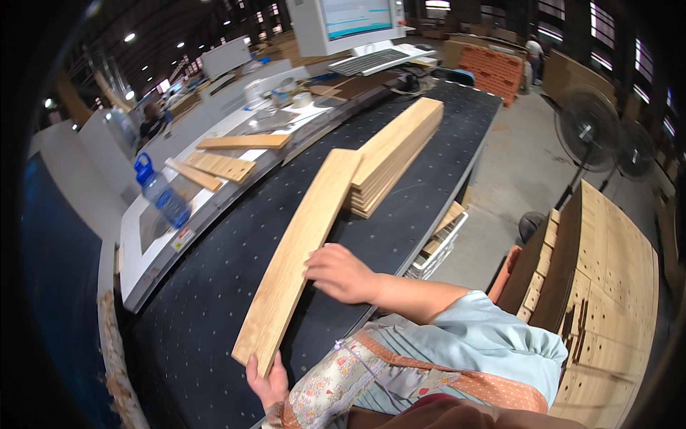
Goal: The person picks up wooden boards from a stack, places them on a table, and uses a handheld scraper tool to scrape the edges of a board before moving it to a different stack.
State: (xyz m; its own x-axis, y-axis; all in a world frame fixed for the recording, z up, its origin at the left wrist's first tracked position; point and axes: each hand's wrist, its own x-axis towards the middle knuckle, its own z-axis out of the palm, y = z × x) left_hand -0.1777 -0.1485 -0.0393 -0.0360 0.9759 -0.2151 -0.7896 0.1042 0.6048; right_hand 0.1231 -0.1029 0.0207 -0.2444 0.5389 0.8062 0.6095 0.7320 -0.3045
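A long pale wooden board (296, 247) slants over the black dotted tabletop. Its near end is in my left hand (268, 385), with the thumb and fingers closed around that end. Farther up, my right hand (341, 275) grips the right edge, its fingers curled against the wood; their tips are partly hidden. The board's far end reaches the side of a neat stack of similar boards (400, 146), which lies lengthwise on the table.
On the left ledge stand a blue water bottle (163, 191) and several loose wood pieces (221, 166). A monitor (357, 21) and keyboard (368, 62) are at the back. To the right are drilled wooden panels (607, 286), a fan (587, 129) and a white wire basket (439, 247). A person (534, 53) stands far off.
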